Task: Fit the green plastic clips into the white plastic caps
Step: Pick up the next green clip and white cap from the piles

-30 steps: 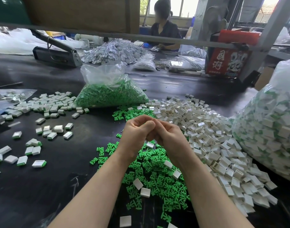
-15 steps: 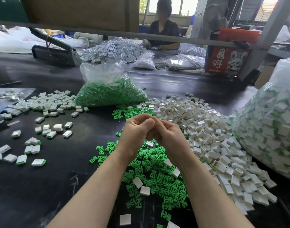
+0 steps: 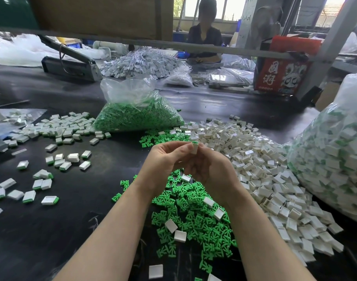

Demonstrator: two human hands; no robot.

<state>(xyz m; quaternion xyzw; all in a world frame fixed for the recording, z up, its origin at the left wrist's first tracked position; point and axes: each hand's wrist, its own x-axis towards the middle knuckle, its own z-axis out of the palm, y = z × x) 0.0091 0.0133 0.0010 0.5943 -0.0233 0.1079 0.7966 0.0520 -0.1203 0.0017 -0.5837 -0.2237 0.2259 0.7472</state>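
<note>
My left hand and my right hand meet above the table's middle and pinch one white cap between their fingertips; a green clip edge shows at its top. Below my hands lies a heap of loose green clips with a few white caps on it. A big pile of empty white caps spreads to the right. Assembled caps with green edges are scattered on the left.
A clear bag of green clips stands behind my hands. A large bag of assembled pieces fills the right edge. A sealing machine, a red box and a seated person are at the back of the black table.
My fists have loosened and parted a little, so the white cap with its green edge now shows between the fingertips. The view has shifted slightly.
</note>
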